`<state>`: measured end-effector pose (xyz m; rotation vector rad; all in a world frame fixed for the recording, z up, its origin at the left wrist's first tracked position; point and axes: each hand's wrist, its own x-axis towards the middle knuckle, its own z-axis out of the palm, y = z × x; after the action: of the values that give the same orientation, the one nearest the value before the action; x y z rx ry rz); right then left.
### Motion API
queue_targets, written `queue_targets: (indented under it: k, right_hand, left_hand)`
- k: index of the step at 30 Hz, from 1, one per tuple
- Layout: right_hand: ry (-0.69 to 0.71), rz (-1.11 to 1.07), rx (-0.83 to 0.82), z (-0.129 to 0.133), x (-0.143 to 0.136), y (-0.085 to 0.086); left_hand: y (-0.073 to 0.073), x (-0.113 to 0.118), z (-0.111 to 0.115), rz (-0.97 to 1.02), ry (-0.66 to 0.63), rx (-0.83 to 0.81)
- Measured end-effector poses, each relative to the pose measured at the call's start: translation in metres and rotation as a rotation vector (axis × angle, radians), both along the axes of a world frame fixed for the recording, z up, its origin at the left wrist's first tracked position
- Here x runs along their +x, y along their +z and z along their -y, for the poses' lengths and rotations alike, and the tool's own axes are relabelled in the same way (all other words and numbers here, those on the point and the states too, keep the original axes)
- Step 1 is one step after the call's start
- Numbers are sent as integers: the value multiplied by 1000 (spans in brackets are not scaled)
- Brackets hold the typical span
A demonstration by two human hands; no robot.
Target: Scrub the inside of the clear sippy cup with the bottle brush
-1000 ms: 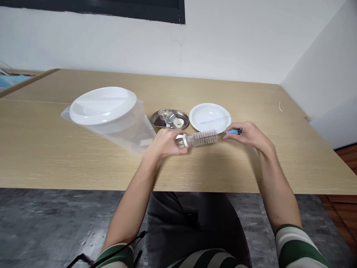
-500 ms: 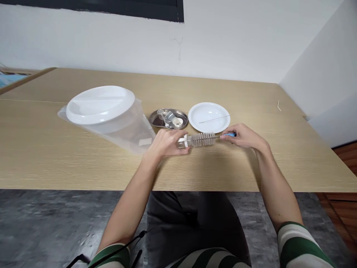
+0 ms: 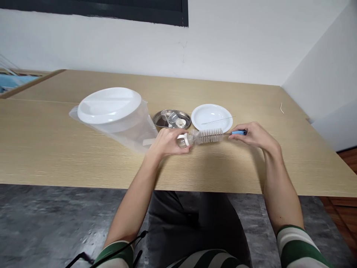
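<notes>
Compared with half a second ago, the bottle brush [image 3: 208, 136] is drawn further right, more bristles clear of the small bottle [image 3: 182, 140]. Left of centre lies a clear plastic container with its smooth white lid [image 3: 109, 105]. The left hand [image 3: 166, 143] curls its fingers around the glassy bottle at frame centre. The right hand [image 3: 252, 134] pinches the brush's blue handle. Behind sit a shiny metal dish [image 3: 171, 119] and a round white plate [image 3: 211, 117] on the pale wood-grain table [image 3: 55, 149].

Matt pale wood-grain table [image 3: 83, 156], glossy white plastic plate [image 3: 212, 116], shiny metal dish [image 3: 160, 120], clear plastic bag [image 3: 131, 126], bristly brush [image 3: 208, 136], blue plastic handle [image 3: 239, 132]
</notes>
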<state>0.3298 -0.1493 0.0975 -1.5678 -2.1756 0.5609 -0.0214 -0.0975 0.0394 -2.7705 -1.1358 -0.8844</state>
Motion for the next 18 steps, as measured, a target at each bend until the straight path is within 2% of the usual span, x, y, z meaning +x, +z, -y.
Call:
queue_targets:
  k: [13, 18]
  right_hand:
    - [30, 3, 25, -1, -8, -4]
    - [37, -50, -122, -1, -7, -2]
  left_hand:
    - [1, 0, 1, 19, 22, 16]
    - [-1, 2, 2, -5, -21, 98]
